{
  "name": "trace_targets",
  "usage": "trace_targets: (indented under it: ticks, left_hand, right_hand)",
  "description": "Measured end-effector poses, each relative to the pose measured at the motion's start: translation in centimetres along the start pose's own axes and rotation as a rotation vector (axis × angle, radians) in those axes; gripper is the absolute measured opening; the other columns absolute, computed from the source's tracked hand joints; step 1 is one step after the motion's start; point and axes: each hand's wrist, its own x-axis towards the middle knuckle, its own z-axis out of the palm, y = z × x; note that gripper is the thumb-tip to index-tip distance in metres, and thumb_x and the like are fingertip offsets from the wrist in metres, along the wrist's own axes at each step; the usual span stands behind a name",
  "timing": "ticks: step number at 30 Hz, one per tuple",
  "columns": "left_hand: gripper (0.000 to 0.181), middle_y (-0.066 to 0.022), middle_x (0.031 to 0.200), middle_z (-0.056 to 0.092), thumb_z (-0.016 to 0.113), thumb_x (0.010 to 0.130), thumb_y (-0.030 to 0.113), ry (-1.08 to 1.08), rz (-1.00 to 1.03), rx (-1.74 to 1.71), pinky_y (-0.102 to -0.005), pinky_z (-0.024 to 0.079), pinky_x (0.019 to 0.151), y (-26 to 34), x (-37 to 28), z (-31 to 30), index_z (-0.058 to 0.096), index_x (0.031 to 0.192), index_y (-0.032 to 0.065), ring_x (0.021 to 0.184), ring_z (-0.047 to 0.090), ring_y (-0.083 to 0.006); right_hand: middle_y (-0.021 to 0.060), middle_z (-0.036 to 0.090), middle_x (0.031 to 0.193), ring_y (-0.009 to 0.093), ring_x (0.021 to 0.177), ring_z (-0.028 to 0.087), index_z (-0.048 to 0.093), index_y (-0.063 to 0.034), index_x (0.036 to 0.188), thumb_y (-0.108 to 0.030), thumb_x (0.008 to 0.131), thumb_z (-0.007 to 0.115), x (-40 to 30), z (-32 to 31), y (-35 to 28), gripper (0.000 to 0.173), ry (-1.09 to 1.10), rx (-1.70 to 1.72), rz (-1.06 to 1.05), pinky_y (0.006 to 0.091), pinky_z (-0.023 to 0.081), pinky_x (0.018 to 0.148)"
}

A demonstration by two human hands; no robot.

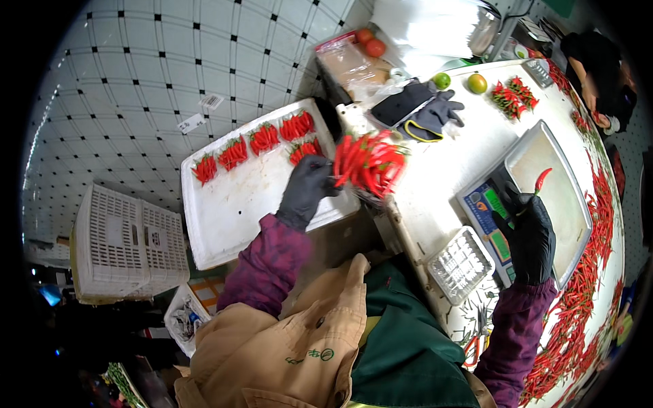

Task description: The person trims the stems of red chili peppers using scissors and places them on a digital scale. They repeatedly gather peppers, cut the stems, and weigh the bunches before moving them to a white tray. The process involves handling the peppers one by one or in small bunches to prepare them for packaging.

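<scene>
My left hand [308,191], in a black glove, grips the edge of a clear plastic tray heaped with red chilies [370,163]. The heap is blurred and sits between the white foam box [270,214] and the table [433,168]. Over the weighing scale [548,143] is my right hand [530,239], also black-gloved. A single red chili [544,179] sticks out from its fingertips, above the metal pan. Lit green displays show beside this hand. An empty clear plastic tray [461,265] stands near the table's front edge.
Several bundles of red chilies [264,137] lie in the foam box. Loose chilies [571,316] cover the table's right side. Orange-handled scissors [477,341] lie near my right sleeve. A grey glove [433,115] and a phone [403,104] lie farther back. Another person [597,71] works at the far end.
</scene>
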Motion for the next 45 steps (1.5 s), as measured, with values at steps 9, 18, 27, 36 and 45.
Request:
trace_targets:
  ticks: [9,18,27,36,45]
  left_hand:
    - [0.031,-0.0145,0.091,0.053,0.061,0.075,-0.002,0.392,0.256,0.085,-0.0306,0.052,0.066,-9.3,0.1,-19.3,0.043,0.099,-0.0012,0.078,0.060,-0.0230]
    - [0.009,-0.0122,0.079,0.058,0.055,0.079,0.004,0.725,0.057,-0.394,-0.0357,0.049,0.072,-15.3,5.7,-29.4,0.057,0.086,-0.0013,0.078,0.057,-0.0238]
    - [0.022,-0.0156,0.086,0.058,0.057,0.080,0.010,0.768,-0.107,0.259,-0.0358,0.048,0.075,-14.9,8.3,-30.1,0.054,0.096,-0.0051,0.080,0.056,-0.0256]
    - [0.035,-0.0189,0.093,0.057,0.059,0.082,0.015,0.638,0.668,1.547,-0.0359,0.046,0.079,-10.5,9.4,-25.7,0.052,0.106,-0.0090,0.082,0.055,-0.0275]
    - [0.047,-0.0118,0.101,0.056,0.064,0.072,0.021,-1.435,1.153,1.182,-0.0405,0.040,0.082,-5.9,-9.5,20.0,0.051,0.113,0.0036,0.090,0.053,-0.0276]
  right_hand:
    - [0.0114,0.052,0.120,0.022,0.107,0.050,0.054,-0.0112,0.091,-0.030,0.087,0.047,-2.3,-0.8,2.4,0.020,0.057,-0.153,-0.077,0.0412,0.039,0.089]
    - [0.0095,0.052,0.120,0.023,0.111,0.046,0.055,-0.0134,0.098,-0.030,0.084,0.054,-6.8,-4.3,3.4,0.022,0.410,-0.100,0.025,0.0417,0.036,0.091]
    - [0.0029,0.059,0.101,0.013,0.085,0.054,0.057,-0.0103,0.100,-0.031,0.089,0.049,-12.0,-6.2,5.9,0.025,0.446,-0.093,-0.125,0.0265,0.039,0.069]
    - [0.0056,0.056,0.067,0.014,0.059,0.051,0.063,-0.0015,0.088,-0.014,0.085,0.054,-14.0,-5.3,8.6,0.016,0.445,-0.668,-0.179,0.0270,0.040,0.056]
    - [0.0079,0.051,0.061,0.026,0.057,0.054,0.054,-0.0091,0.070,-0.019,0.071,0.059,-16.6,-4.3,12.0,0.011,0.333,-1.458,-0.429,0.0384,0.042,0.050]
